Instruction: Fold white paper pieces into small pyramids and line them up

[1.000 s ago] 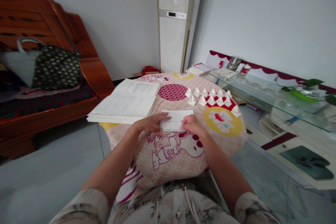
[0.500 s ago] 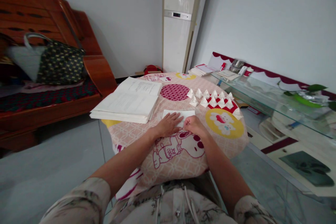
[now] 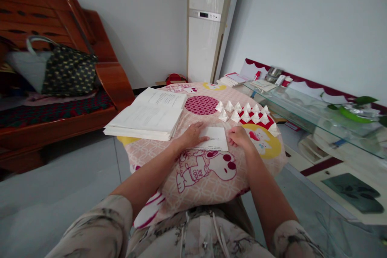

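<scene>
A small sheet of white paper (image 3: 215, 137) with a few printed lines lies on the cloth-covered round table (image 3: 208, 193) before me. My left hand (image 3: 193, 134) rests over its left side, fingers extended and thumb laid across the paper. At the sheet's right edge my right hand (image 3: 238, 136) is curled closed, knuckles down by the cloth, with nothing visible in it. Beyond my right hand stand several folded white paper pyramids (image 3: 236, 117) in rows, some over a red patch of the cloth.
To the left lies a thick open stack of printed pages (image 3: 145, 115). A glass-topped cabinet (image 3: 317, 119) with cups and a plant runs along the right wall. A wooden sofa (image 3: 111, 84) holding a patterned bag (image 3: 69, 70) is at left, and a tall white air conditioner (image 3: 203, 48) behind.
My right hand has slid right from the middle of the paper to its right edge. My left hand has shifted slightly left, uncovering more of the printed sheet.
</scene>
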Available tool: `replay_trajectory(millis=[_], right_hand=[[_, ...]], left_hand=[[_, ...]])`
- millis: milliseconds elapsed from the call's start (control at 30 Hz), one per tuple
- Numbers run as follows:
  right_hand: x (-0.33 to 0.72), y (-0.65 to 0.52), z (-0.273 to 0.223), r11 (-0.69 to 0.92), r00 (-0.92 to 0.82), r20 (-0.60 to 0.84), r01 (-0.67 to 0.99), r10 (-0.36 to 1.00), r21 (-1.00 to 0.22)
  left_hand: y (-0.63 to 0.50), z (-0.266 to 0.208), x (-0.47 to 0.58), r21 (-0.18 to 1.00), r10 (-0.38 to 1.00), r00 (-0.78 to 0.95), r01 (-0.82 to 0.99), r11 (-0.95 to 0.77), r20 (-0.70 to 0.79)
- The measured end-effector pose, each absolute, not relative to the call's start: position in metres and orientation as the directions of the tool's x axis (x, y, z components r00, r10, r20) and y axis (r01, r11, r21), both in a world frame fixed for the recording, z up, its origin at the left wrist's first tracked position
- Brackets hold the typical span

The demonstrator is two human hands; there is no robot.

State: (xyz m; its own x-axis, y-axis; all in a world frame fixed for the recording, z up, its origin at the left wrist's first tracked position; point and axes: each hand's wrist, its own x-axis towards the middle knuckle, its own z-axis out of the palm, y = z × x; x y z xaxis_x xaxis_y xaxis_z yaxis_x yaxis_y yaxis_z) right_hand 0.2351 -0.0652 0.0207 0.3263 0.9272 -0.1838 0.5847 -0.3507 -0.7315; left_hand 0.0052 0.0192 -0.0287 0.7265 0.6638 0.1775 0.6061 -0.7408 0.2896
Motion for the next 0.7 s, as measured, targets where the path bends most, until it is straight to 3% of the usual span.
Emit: replay_trajectory(millis=[233, 467, 700], right_hand=[[0.225, -0.044, -0.006, -0.303, 0.454, -0.039, 0.525, 0.89, -0.795], [0.228, -0.051, -0.01, -0.222, 0.428, -0.097, 0.252, 0.898, -0.942], [0.228, -0.054, -0.012, -0.035, 0.24, 0.073, 0.419, 0.968, -0.907]], left_hand=[[0.016, -0.03, 0.034, 0.272, 0.653, 0.731, 0.599, -0.753, 0.199], [0.011, -0.035, 0.037, 0.281, 0.666, 0.715, 0.608, -0.743, 0.213], [0.02, -0.039, 0.038, 0.365, 0.644, 0.688, 0.535, -0.762, 0.335]])
